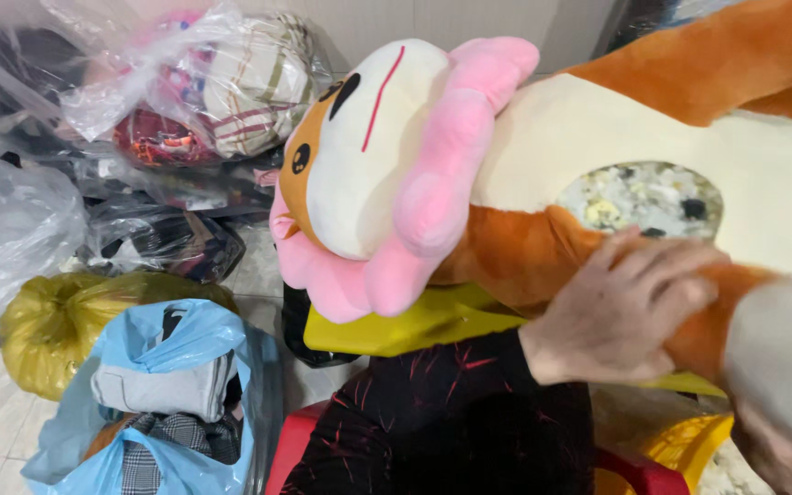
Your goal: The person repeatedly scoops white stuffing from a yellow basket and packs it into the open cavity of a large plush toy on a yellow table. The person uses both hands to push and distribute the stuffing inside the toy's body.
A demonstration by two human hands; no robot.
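Left hand [621, 316] lies flat on the plush lion [506, 174], fingers [662, 266] spread over its orange body beside an open hole showing stuffing — the lion's across the lap. Blue bag [153, 394] holds folded clothes; yellow bag [57, 321] is tied.

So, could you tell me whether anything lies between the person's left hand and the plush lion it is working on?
Nothing visible does. The left hand lies flat on the plush lion, on its orange fur just below the open hole that shows the stuffing. The right hand is mostly out of view at the picture's lower right edge.
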